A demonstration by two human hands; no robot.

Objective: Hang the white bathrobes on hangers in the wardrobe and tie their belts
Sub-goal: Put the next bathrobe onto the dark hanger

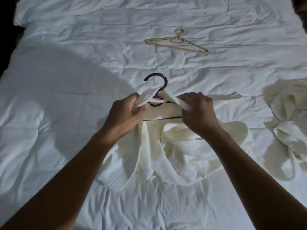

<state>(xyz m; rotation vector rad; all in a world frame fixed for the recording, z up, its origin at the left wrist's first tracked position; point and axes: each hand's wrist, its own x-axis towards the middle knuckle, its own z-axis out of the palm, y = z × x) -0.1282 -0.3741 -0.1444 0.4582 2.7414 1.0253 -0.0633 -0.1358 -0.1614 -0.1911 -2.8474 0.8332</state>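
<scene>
A white bathrobe (159, 151) lies crumpled on the bed in the middle of the head view, its collar over a hanger with a dark purple hook (163, 80). My left hand (127, 113) grips one end of the robe's white belt (147, 95), which loops up across the hook. My right hand (197, 112) grips the other belt end, just right of the hook's base. Both hands sit at the robe's neckline, a short gap apart. A second white bathrobe (289, 125) lies bunched at the right edge.
A beige plastic hanger (177, 44) lies flat on the wrinkled white bed sheet (66, 80), beyond my hands toward the far right. Dark room edges show at the top left and top right corners. No wardrobe is in view.
</scene>
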